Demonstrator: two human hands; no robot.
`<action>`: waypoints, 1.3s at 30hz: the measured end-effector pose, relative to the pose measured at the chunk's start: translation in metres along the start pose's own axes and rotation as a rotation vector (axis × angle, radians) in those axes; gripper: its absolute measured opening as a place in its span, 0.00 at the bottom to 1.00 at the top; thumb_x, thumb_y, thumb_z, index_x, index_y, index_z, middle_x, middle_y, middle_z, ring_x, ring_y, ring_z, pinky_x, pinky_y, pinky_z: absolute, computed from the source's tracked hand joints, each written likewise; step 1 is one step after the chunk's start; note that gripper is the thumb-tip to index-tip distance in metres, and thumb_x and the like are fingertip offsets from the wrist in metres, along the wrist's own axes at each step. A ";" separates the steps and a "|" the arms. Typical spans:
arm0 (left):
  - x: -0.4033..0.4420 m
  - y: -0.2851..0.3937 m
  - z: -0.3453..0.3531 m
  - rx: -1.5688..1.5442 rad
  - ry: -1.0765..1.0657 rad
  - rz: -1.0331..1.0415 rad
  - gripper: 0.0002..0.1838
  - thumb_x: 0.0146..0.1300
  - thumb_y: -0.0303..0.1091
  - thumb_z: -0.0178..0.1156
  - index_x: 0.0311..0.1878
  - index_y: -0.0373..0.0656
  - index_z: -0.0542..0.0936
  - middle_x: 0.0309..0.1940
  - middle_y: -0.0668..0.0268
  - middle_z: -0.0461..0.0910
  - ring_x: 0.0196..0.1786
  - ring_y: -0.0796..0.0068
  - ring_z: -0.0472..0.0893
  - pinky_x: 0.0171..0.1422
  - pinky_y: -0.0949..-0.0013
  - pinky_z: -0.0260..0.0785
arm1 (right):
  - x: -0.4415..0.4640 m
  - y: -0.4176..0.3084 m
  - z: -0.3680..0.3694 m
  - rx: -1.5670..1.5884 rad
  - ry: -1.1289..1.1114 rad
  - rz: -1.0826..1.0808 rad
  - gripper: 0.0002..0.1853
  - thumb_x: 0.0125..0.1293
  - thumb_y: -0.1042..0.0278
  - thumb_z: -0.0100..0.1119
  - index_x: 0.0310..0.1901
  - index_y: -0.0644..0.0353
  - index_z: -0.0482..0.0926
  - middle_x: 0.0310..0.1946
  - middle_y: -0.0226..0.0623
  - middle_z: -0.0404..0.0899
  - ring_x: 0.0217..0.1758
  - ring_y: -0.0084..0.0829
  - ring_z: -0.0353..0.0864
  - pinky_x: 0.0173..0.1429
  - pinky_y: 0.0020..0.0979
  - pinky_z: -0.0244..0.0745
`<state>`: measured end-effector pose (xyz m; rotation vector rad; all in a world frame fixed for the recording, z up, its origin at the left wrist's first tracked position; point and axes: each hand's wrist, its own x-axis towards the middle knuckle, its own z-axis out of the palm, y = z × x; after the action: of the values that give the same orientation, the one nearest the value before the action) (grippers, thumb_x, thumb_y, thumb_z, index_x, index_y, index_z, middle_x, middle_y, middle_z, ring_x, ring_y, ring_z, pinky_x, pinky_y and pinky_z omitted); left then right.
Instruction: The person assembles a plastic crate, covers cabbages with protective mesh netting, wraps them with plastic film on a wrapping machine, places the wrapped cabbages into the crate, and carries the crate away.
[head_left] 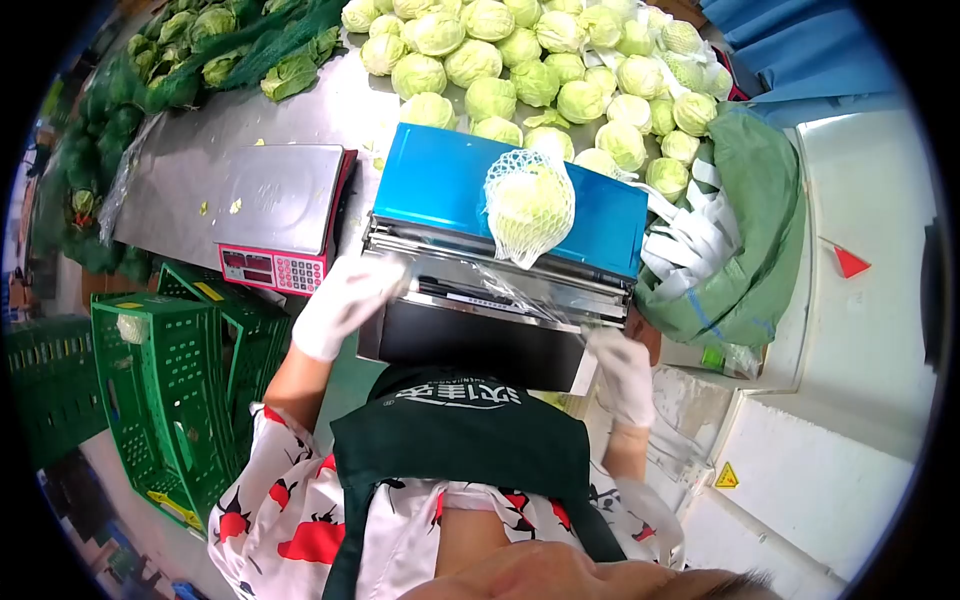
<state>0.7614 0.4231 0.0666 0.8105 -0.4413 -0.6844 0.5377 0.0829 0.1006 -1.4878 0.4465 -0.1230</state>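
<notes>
Both my hands wear white gloves. My left hand is at the left end of the wrapping machine's front, its fingers blurred and curled near the edge of clear film. At the right end, my right hand is beside the film's other side, its fingertips blurred too. Whether either hand grips the film is too smeared to tell. A cabbage in a white foam net rests on the machine's blue top, beyond the film.
Many cabbages are piled behind the machine. A scale stands on the metal table at left, above green crates. To the right is a green sack with white foam nets.
</notes>
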 end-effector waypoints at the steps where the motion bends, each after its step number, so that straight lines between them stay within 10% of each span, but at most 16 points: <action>1: -0.002 0.023 0.022 0.033 -0.121 0.059 0.12 0.65 0.33 0.63 0.33 0.32 0.83 0.25 0.64 0.74 0.33 0.70 0.74 0.61 0.57 0.70 | -0.007 -0.015 -0.008 0.006 -0.080 -0.046 0.06 0.58 0.81 0.63 0.36 0.71 0.86 0.34 0.39 0.82 0.41 0.35 0.80 0.62 0.41 0.73; 3: 0.009 0.045 0.049 -0.064 -0.168 0.203 0.16 0.64 0.31 0.63 0.22 0.34 0.78 0.20 0.64 0.70 0.30 0.68 0.72 0.62 0.55 0.70 | 0.002 -0.050 -0.023 0.114 -0.281 -0.274 0.05 0.56 0.80 0.65 0.34 0.71 0.85 0.32 0.39 0.82 0.39 0.37 0.80 0.63 0.45 0.74; 5: 0.041 0.044 0.043 0.367 0.027 0.301 0.09 0.66 0.28 0.60 0.44 0.32 0.84 0.37 0.59 0.78 0.40 0.68 0.77 0.71 0.53 0.65 | 0.025 -0.060 -0.021 0.202 -0.266 -0.441 0.06 0.51 0.79 0.68 0.32 0.71 0.85 0.30 0.42 0.82 0.40 0.38 0.81 0.64 0.48 0.74; 7: 0.098 0.038 0.034 0.690 0.053 0.297 0.31 0.63 0.32 0.63 0.69 0.36 0.71 0.69 0.55 0.71 0.73 0.64 0.66 0.80 0.63 0.50 | 0.071 -0.098 0.004 -0.271 0.070 -0.206 0.24 0.47 0.85 0.66 0.52 0.72 0.82 0.54 0.49 0.82 0.61 0.40 0.79 0.71 0.42 0.69; 8: 0.125 0.029 0.021 0.850 -0.088 0.311 0.42 0.60 0.40 0.68 0.74 0.38 0.63 0.76 0.55 0.60 0.80 0.64 0.54 0.82 0.61 0.44 | 0.112 -0.096 0.011 -0.200 -0.124 -0.383 0.39 0.49 0.84 0.69 0.67 0.70 0.70 0.69 0.49 0.70 0.73 0.38 0.67 0.77 0.38 0.59; 10: 0.149 -0.004 0.005 1.320 -0.284 0.269 0.71 0.41 0.64 0.75 0.80 0.38 0.47 0.81 0.54 0.45 0.82 0.55 0.46 0.83 0.55 0.37 | 0.168 -0.087 0.025 -0.740 -0.235 -0.424 0.55 0.46 0.64 0.81 0.74 0.69 0.57 0.74 0.54 0.59 0.79 0.46 0.56 0.81 0.37 0.47; 13: 0.157 -0.037 0.017 1.609 -0.487 0.125 0.70 0.38 0.52 0.82 0.79 0.41 0.46 0.79 0.51 0.48 0.80 0.50 0.51 0.83 0.53 0.44 | 0.227 -0.020 0.028 -0.969 -0.413 -0.605 0.69 0.36 0.50 0.85 0.76 0.65 0.49 0.73 0.52 0.61 0.77 0.46 0.59 0.79 0.38 0.54; 23: 0.184 -0.073 -0.013 0.518 -0.284 -0.286 0.56 0.50 0.35 0.78 0.78 0.41 0.52 0.72 0.56 0.64 0.72 0.65 0.66 0.78 0.62 0.57 | 0.223 0.010 0.030 -0.443 -0.364 -0.138 0.50 0.56 0.48 0.73 0.72 0.69 0.58 0.66 0.50 0.71 0.72 0.39 0.68 0.73 0.35 0.63; 27: 0.138 -0.063 0.001 0.558 -0.205 -0.467 0.42 0.69 0.48 0.63 0.77 0.38 0.56 0.67 0.56 0.70 0.67 0.68 0.72 0.69 0.65 0.68 | 0.174 0.007 0.057 -0.023 -0.342 0.097 0.32 0.75 0.48 0.50 0.68 0.68 0.66 0.65 0.39 0.72 0.65 0.28 0.70 0.72 0.31 0.63; 30: 0.093 -0.034 0.028 0.335 -0.202 -0.680 0.42 0.68 0.62 0.57 0.73 0.38 0.62 0.60 0.58 0.76 0.50 0.75 0.82 0.38 0.73 0.80 | 0.125 -0.003 0.075 0.173 -0.373 0.295 0.34 0.77 0.39 0.43 0.68 0.63 0.68 0.64 0.39 0.74 0.64 0.28 0.75 0.70 0.32 0.68; 39: -0.034 -0.084 0.027 0.044 -0.280 -1.098 0.46 0.65 0.74 0.48 0.70 0.41 0.70 0.57 0.57 0.80 0.58 0.68 0.80 0.51 0.66 0.77 | 0.002 0.045 0.090 0.233 -0.331 0.696 0.32 0.79 0.41 0.38 0.70 0.60 0.67 0.63 0.35 0.75 0.64 0.28 0.75 0.69 0.31 0.69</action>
<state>0.6897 0.3919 0.0145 0.9811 -0.2285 -1.8249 0.5637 0.1699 0.0580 -1.0312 0.6299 0.5940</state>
